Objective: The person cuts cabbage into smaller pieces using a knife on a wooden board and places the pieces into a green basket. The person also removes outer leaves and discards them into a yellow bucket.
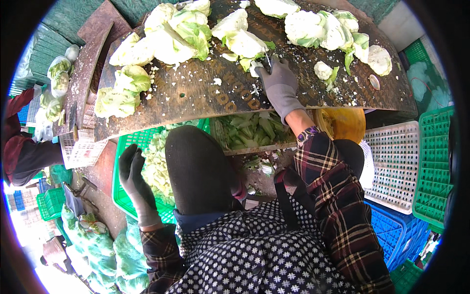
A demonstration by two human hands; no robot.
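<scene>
My right hand (279, 82), in a grey glove, is at the wooden board (198, 88). Between its thumb and fingers shows the narrow, shiny blade of what looks like a small knife (267, 58), close to a cut cauliflower head (245, 44). My left hand (137, 182), gloved too, is raised with nothing in it, beside a green plastic crate (118, 176) of cauliflower florets (158, 167). More cauliflower pieces (167, 42) lie at the board's upper left, and others (312, 29) at its upper right. A small floret (323, 70) lies nearer its right end.
Below the board are a bin of leaves and trimmings (253, 130) and a yellow bucket (352, 123). White (393, 165), green (433, 165) and blue (389, 231) crates stand at right. A person (27, 158) works at far left, near a knife (75, 128). Green net sacks (91, 246) lie lower left.
</scene>
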